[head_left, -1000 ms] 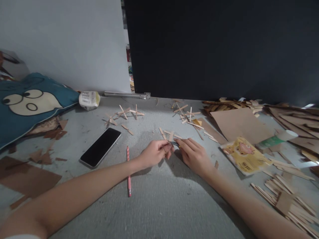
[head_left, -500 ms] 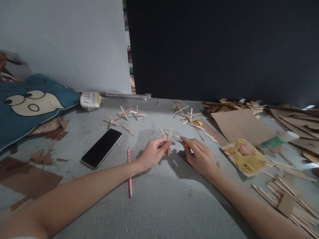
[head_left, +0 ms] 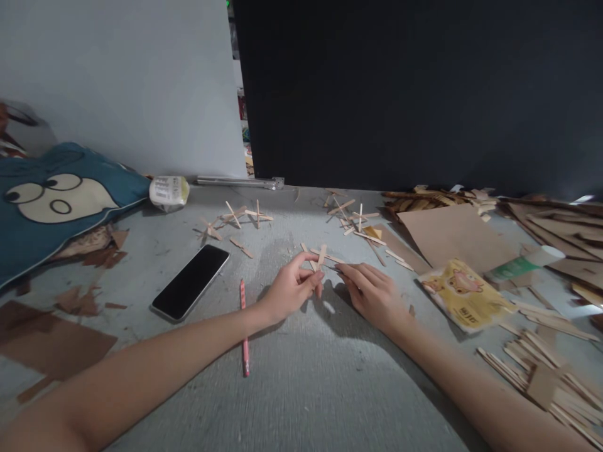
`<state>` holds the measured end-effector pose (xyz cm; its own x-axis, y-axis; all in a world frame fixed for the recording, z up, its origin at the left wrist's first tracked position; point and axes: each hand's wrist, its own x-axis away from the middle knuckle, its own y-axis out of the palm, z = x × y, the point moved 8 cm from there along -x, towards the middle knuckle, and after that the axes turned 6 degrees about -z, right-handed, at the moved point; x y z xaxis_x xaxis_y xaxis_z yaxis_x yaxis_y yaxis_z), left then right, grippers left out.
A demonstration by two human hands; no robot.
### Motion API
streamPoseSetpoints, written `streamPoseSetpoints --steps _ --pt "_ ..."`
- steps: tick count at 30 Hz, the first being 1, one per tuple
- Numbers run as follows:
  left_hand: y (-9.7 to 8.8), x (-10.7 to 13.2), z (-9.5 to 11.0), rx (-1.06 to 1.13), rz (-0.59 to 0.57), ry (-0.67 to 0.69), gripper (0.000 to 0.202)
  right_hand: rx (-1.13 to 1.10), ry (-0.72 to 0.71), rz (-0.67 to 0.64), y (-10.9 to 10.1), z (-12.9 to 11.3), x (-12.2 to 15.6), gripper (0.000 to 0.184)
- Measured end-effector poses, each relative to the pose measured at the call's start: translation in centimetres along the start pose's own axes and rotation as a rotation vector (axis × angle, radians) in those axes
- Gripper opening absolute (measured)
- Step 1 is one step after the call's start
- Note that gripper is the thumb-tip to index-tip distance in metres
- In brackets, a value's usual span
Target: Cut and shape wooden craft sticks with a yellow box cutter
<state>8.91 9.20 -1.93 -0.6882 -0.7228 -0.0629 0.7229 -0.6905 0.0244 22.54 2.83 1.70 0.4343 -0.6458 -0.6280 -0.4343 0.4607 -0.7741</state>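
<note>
Head view: left hand [head_left: 291,286] in a pinch on a wooden stick [head_left: 322,256], right hand [head_left: 375,292] loosely curled, contents unclear.

There are two hands, one left hand [head_left: 288,287] and one right hand [head_left: 375,296]; one smartphone [head_left: 191,282], one pink pencil [head_left: 245,356], one blue cushion [head_left: 70,204], one yellow packet [head_left: 466,298], one green-and-white tube [head_left: 525,263]. Wooden sticks [head_left: 502,370] exceed a dozen, overlapping too much for exact counting; cardboard pieces [head_left: 455,235], several.
</note>
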Motion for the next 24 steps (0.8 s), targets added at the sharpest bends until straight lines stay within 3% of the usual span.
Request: streamPoseSetpoints --steps 13,19,24 --pt "0.16 0.04 0.03 0.005 -0.020 -0.010 0.048 -0.047 0.043 0.040 -0.54 -0.31 -0.30 0.025" --pt "0.51 -0.11 -0.57 0.106 -0.064 -0.008 0.048 -0.277 0.244 0.061 -0.22 0.18 -0.21 0.016" --pt "0.88 -0.03 -0.61 0.064 -0.110 -0.015 0.047 -0.334 0.283 0.098 -0.23 0.04 -0.12 0.009"
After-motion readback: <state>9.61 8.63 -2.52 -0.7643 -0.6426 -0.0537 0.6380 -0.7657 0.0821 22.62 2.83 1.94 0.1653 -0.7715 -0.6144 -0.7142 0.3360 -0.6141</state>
